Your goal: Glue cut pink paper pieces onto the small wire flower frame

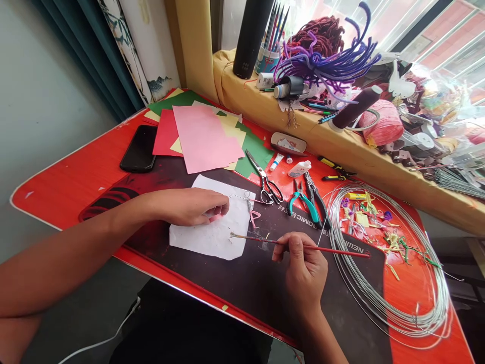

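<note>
My right hand (305, 268) grips a thin red-handled paintbrush (333, 250). Its bristle end points left and touches, or hovers just over, a white sheet of paper (208, 250). Above the left part of that sheet is my left hand (197, 207), its fingers curled down. Something small and pink shows under the fingertips, but what it is stays hidden. To the right of this hand, at the paper's edge, lies a twisted wire piece with a pink loop (254, 217). Small specks and a pale smear mark the sheet near the bristles.
Scissors (265, 179), teal-handled pliers (305, 202), black-handled pliers (317, 197) and a small white bottle (299, 169) lie beyond the paper. A large wire coil (352, 288) rings scraps at right. Coloured paper (208, 139) and a phone (139, 148) sit far left.
</note>
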`<move>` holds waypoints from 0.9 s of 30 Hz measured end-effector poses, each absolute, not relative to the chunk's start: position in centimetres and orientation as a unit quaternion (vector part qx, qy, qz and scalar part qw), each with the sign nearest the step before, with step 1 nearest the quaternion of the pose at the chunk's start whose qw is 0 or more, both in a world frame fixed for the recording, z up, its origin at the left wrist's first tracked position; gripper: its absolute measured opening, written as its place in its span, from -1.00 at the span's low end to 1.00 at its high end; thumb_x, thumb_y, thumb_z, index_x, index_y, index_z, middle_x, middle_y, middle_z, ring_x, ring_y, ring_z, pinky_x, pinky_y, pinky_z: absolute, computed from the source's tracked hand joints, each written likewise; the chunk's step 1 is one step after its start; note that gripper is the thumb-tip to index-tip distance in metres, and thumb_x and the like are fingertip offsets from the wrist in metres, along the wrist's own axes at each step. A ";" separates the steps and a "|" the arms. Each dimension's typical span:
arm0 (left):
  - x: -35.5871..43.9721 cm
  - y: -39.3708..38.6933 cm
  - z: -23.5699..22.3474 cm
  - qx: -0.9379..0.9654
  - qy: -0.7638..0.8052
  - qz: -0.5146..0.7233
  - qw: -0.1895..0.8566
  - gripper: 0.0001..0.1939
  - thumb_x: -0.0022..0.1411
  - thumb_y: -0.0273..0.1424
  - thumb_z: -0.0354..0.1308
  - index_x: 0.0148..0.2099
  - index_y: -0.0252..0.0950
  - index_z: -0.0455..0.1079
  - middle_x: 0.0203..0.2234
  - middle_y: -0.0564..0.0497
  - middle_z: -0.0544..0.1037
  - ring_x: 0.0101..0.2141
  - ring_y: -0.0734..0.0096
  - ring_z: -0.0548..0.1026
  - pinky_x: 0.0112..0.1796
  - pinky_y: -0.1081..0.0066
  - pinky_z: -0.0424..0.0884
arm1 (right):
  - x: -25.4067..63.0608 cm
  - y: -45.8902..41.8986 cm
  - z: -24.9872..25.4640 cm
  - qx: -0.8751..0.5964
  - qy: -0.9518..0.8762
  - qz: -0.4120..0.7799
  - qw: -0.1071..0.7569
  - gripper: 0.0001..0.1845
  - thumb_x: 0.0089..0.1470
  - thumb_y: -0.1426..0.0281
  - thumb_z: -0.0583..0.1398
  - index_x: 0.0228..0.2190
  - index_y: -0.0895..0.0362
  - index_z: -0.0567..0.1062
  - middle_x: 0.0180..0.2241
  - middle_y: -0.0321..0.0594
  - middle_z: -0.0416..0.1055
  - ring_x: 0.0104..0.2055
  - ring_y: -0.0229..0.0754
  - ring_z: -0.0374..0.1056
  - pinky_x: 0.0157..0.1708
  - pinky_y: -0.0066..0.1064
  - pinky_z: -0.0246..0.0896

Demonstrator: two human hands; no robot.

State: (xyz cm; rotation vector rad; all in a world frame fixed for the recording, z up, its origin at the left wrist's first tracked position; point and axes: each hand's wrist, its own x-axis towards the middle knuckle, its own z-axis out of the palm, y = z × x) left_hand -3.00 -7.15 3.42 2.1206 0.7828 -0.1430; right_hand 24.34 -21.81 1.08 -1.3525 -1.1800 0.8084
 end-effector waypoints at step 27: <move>-4.0 -4.0 2.4 0.721 0.332 -0.016 0.608 -0.73 0.29 -0.14 0.21 -0.06 -0.17 0.45 -0.25 0.03 0.48 -0.20 0.21 0.45 -0.12 0.40 0.40 | 37.2 -12.5 8.0 -0.696 -0.667 -0.219 0.147 -0.53 0.56 0.19 0.06 -0.22 0.12 0.67 -0.27 -0.10 0.68 -0.35 -0.11 0.49 -0.37 -0.33 0.06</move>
